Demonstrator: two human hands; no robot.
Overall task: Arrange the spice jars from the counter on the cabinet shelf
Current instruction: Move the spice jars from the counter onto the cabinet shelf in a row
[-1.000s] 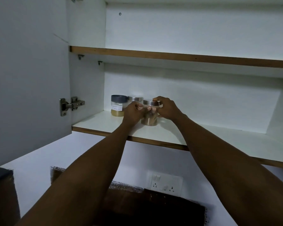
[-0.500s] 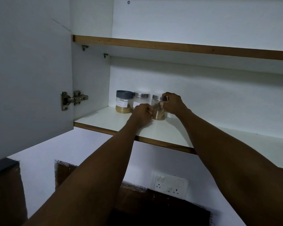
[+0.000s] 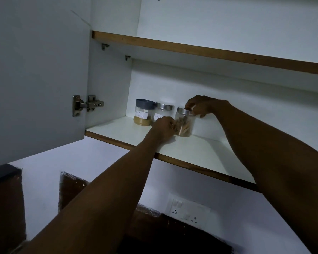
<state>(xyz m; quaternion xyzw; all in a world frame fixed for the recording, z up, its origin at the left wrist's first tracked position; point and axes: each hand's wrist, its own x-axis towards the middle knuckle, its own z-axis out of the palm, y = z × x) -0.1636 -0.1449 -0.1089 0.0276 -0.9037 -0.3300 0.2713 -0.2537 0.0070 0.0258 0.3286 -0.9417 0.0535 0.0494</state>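
Note:
Three spice jars stand in a row at the back left of the lower cabinet shelf (image 3: 206, 153). The leftmost jar (image 3: 143, 114) has a grey lid, a handwritten label and tan powder. A steel-lidded jar (image 3: 162, 111) with a label stands beside it, partly hidden by my left hand. The third jar (image 3: 184, 123) is clear with a steel lid and holds brown sticks. My left hand (image 3: 163, 128) grips its lower left side. My right hand (image 3: 203, 106) holds its lid from the right.
The open cabinet door (image 3: 35, 79) hangs at the left with a metal hinge (image 3: 87, 105). An upper shelf (image 3: 209, 52) runs above. Below the cabinet are a white wall, a switch and socket plate (image 3: 187, 210) and dark brown patches.
The stick jar has moved back and rightwards on the shelf, into line beside the steel-lidded jar. Both hands stayed on it. The view has shifted slightly.

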